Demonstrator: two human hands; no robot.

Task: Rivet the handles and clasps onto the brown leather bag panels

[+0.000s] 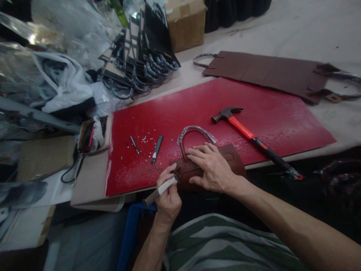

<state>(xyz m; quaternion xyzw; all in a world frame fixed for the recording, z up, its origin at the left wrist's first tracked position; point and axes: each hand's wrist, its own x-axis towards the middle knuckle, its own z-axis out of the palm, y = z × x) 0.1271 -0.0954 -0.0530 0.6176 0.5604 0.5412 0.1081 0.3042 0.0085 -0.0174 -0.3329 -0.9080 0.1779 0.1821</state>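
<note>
A brown leather bag piece (pixel 229 156) with a plastic-wrapped handle (pixel 194 131) lies at the near edge of a red cutting board (pixel 197 109). My right hand (pixel 211 167) rests flat on it, fingers spread, pressing it down. My left hand (pixel 167 197) is closed around a small hand tool (pixel 160 190) with a pale grip, its dark tip touching the leather's left end. A hammer (pixel 248 135) with an orange and black handle lies on the board to the right of the bag.
Small metal rivets (pixel 145 139) and two slim tools (pixel 156 148) lie on the board's left part. A flat brown bag (pixel 270 73) lies beyond the board. Dark bags with rope handles (pixel 141 56), plastic wrap and a cardboard box (pixel 186 22) crowd the far left.
</note>
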